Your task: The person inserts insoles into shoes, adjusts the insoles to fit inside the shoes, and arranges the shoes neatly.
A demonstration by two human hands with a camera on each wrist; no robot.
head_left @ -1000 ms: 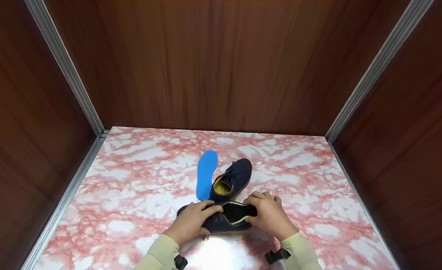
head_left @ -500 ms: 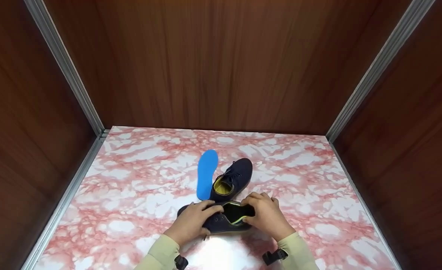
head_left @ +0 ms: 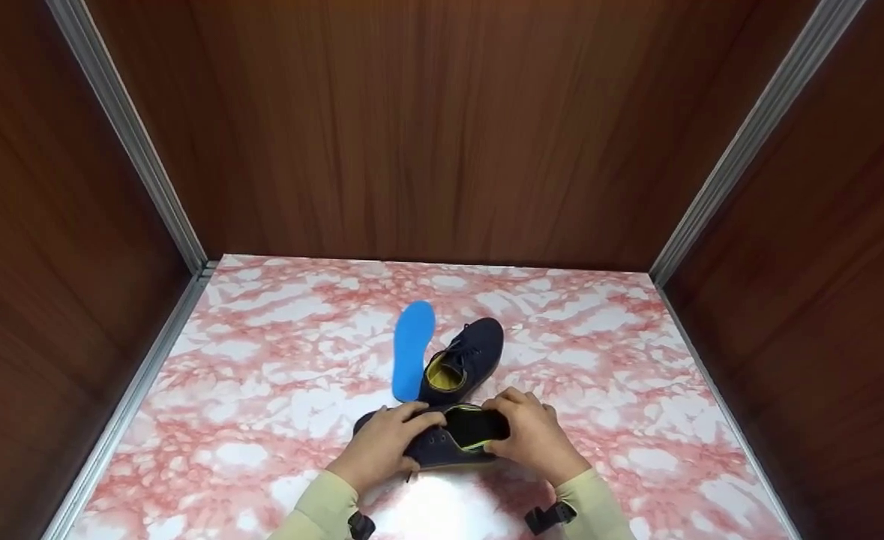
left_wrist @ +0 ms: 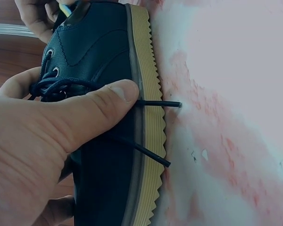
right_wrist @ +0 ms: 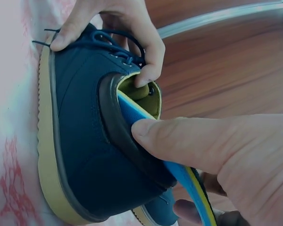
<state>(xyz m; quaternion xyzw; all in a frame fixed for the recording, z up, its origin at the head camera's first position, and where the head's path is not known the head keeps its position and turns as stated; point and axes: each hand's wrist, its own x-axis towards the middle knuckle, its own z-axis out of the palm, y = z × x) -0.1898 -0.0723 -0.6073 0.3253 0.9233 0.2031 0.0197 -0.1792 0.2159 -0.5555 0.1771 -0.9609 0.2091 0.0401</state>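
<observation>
A dark navy lace-up shoe (head_left: 445, 450) with a ridged tan sole lies near the front of the tabletop, toe to the left. My left hand (head_left: 385, 444) grips its front part, the thumb on the side by the loose lace ends in the left wrist view. At the shoe's opening, my right hand (head_left: 533, 433) pinches an insole (right_wrist: 185, 178), which shows blue, yellow and black at its edge. One end of that insole is inside the shoe, hidden from sight; the rest sticks out over the heel collar.
Just behind stands the matching shoe (head_left: 483, 352), yellow-lined and angled to the right. A flat blue insole (head_left: 413, 349) lies to its left. Brown wood-look panels (head_left: 427, 135) enclose the back and sides of the red-and-white marbled tabletop (head_left: 277, 360).
My right hand has shifted slightly left with the insole, toward the shoe's toe. My left hand and the other things have stayed in place.
</observation>
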